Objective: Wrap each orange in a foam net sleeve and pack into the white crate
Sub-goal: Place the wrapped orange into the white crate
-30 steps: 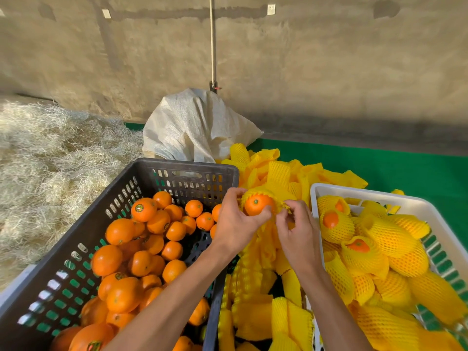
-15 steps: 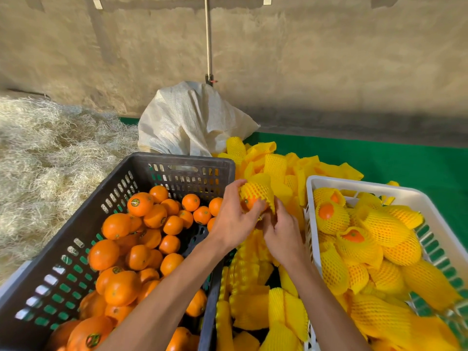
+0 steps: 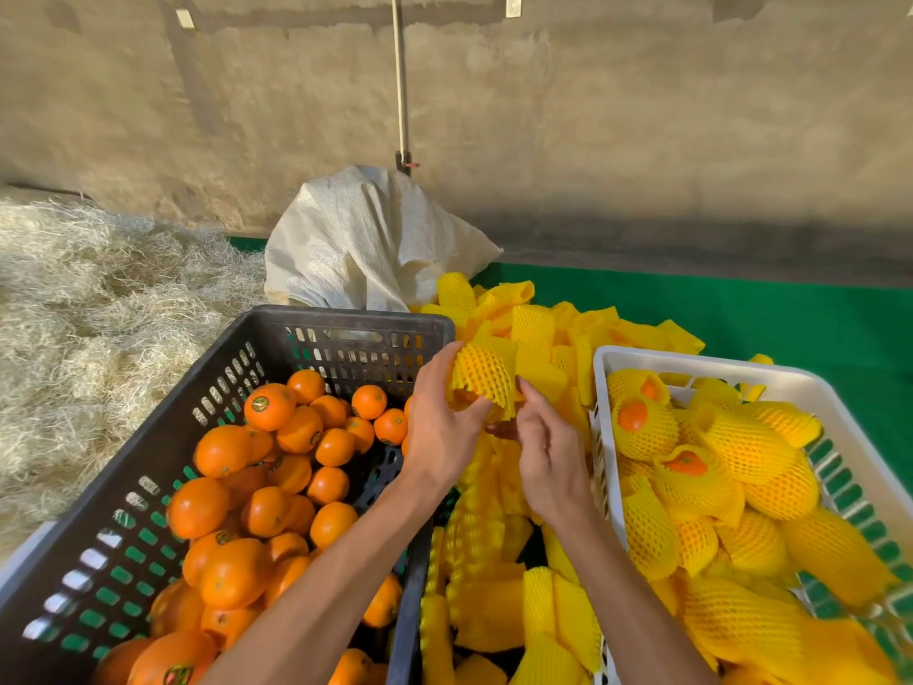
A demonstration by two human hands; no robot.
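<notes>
The left hand (image 3: 442, 427) holds a netted orange (image 3: 481, 375) above the gap between the two crates; its grip is closed around the yellow foam net sleeve, thumb on the near side and fingers curled over the far side. The sleeve covers the fruit almost fully; only a small patch of orange shows at the lower opening. The right hand (image 3: 546, 459) sits just beside and below, fingers loosely curled, fingertips touching the sleeve's lower edge; whether this grip pinches the net cannot be told.

The black crate (image 3: 346, 323) stands on the left and contains loose unwrapped oranges (image 3: 269, 407). The white crate (image 3: 642, 355) stands on the right and contains wrapped oranges (image 3: 741, 442), several with the fruit showing at the sleeve opening. A pile of empty foam sleeves (image 3: 533, 328) lies between and behind the crates. A white woven sack (image 3: 365, 239) stands behind the black crate. Straw (image 3: 99, 309) lies on the left. A green mat (image 3: 741, 318) covers the floor behind the white crate.
</notes>
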